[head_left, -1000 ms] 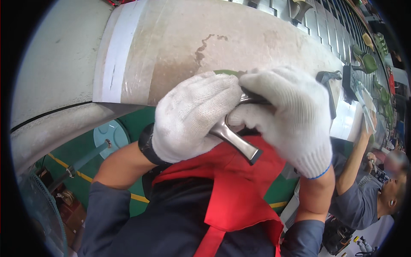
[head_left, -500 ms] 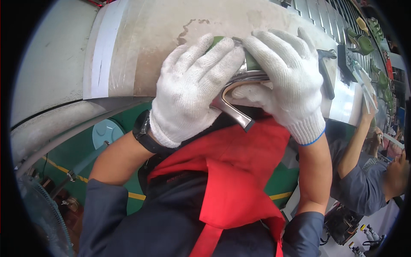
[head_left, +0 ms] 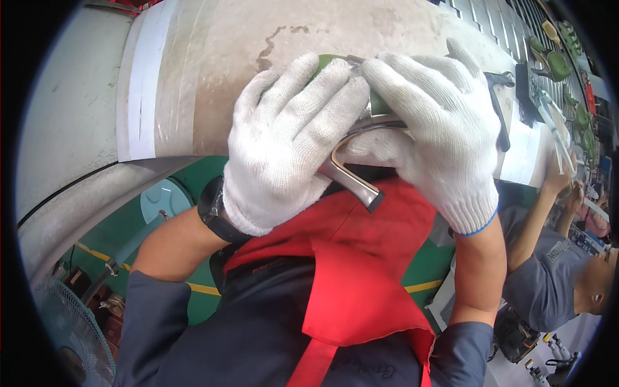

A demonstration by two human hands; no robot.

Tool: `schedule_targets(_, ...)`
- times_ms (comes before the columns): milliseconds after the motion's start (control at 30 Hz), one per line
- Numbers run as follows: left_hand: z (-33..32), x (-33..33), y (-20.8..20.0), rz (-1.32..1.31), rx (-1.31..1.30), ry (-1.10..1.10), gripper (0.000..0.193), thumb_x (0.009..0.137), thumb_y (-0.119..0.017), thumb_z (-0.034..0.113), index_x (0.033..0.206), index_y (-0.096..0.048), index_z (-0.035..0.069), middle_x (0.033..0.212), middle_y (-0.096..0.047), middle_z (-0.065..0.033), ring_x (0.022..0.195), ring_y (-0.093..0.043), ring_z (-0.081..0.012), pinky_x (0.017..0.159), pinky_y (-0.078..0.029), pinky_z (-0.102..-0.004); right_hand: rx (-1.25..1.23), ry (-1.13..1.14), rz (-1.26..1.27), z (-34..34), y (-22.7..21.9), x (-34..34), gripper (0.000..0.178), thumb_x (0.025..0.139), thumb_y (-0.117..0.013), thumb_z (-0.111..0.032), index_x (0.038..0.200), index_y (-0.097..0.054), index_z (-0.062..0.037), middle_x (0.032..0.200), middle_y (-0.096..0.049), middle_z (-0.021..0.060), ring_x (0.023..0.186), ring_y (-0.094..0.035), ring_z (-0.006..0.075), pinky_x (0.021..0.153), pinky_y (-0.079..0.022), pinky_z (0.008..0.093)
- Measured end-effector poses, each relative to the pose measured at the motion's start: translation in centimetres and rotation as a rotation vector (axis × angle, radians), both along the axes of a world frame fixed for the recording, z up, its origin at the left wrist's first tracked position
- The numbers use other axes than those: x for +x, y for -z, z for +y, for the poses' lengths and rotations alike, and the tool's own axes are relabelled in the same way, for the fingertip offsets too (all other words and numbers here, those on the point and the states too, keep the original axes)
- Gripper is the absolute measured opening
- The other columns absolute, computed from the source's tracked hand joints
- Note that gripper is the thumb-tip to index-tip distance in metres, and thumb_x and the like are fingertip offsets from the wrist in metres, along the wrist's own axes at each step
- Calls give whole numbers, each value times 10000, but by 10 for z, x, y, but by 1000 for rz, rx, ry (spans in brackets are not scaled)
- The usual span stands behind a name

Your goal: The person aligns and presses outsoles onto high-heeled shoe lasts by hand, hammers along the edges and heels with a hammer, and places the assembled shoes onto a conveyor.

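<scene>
White-gloved, our left hand (head_left: 284,145) wraps loosely spread fingers over a green-and-metallic heeled shoe (head_left: 354,182) while our right hand (head_left: 438,122) clasps its other side, thumb tucked under the arch. We hold it at the near edge of the worktable (head_left: 219,84), a hammer (head_left: 500,122) lying to the right.

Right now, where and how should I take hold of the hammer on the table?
Probably by the hammer's handle, from above and the near side, with your right grip. The hammer's head lies at the far end; the slim handle runs back toward your side, just right of that grip. It holds the heeled shoe, so it would need freeing first.
</scene>
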State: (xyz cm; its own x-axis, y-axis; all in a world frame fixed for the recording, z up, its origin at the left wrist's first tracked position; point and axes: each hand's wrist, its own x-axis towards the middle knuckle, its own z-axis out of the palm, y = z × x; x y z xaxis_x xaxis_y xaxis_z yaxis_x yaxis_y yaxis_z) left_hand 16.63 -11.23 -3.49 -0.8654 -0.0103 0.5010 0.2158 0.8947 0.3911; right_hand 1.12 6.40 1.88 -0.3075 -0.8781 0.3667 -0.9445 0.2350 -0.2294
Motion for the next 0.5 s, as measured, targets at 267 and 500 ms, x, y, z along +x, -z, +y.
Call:
schedule_targets(267, -5, -2, 13, 60, 18, 6, 702, 784, -868, 89, 1453, -671, 15, 1480, -677, -235, 1414, -630, -444, 1184, -436, -569, 129, 53, -111, -13, -18, 1, 718, 582, -973, -348, 1220, -815, -58, 1166, -807, 118, 1099, -742, 333, 999, -550, 437)
schedule_targets(500, 4, -3, 11, 63, 26, -60, 717, 796, -844, 86, 1475, -633, -5, 1478, -670, -243, 1381, -651, -423, 1190, -424, -552, 234, 89, -178, -28, -36, 4, 704, 555, -965, -293, 1195, -824, -37, 1037, -815, 122, 992, -763, 309, 913, -566, 420)
